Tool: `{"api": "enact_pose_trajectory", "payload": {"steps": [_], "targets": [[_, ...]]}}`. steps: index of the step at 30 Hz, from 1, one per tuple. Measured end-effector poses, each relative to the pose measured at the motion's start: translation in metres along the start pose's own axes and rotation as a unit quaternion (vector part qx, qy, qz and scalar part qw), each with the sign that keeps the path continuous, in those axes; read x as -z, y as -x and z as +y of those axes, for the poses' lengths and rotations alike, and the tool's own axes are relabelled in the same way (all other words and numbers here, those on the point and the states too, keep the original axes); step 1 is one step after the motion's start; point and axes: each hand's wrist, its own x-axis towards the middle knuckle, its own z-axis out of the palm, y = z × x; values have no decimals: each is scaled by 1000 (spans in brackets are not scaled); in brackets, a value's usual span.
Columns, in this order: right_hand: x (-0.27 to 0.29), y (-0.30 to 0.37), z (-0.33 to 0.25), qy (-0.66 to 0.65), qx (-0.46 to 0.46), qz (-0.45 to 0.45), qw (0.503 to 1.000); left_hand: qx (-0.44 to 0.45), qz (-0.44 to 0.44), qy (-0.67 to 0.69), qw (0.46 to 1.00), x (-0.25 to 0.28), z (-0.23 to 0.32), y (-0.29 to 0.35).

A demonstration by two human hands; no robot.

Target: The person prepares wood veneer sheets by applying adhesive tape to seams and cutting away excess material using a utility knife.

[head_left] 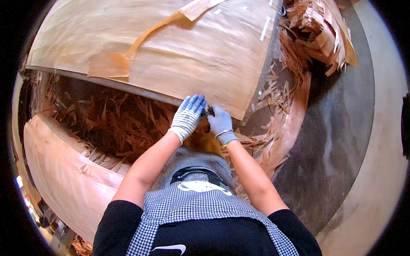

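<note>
A broad sheet of pale wood veneer [188, 59] covers the work table in front of me. My left hand [184, 121], in a striped white and blue glove, lies at its near edge with fingers stretched out. Just right of it, my right hand [221, 123], in a pale blue-grey glove, is closed around a small dark object [209, 111] whose kind I cannot make out. The two hands are nearly touching. Farther left on the sheet lies an orange-brown veneer piece [109, 65], and a narrow veneer strip [153, 32] runs from it toward the far side.
Torn veneer scraps [115, 123] are heaped below the table's near edge. A stack of curved veneer sheets [68, 166] stands at left. More shredded veneer [318, 32] piles up at far right, beside a dark floor area [329, 141].
</note>
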Motion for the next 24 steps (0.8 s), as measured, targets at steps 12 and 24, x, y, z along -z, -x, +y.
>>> {"api": "enact_pose_trajectory", "payload": {"steps": [12,24], "targets": [[57,21,56,-441,-299,156,832,-171,3,54,984,-8,54,-50],[36,41,63,-366,-330,162,855,-262,-56,95,959,-7,63,-85]]}}
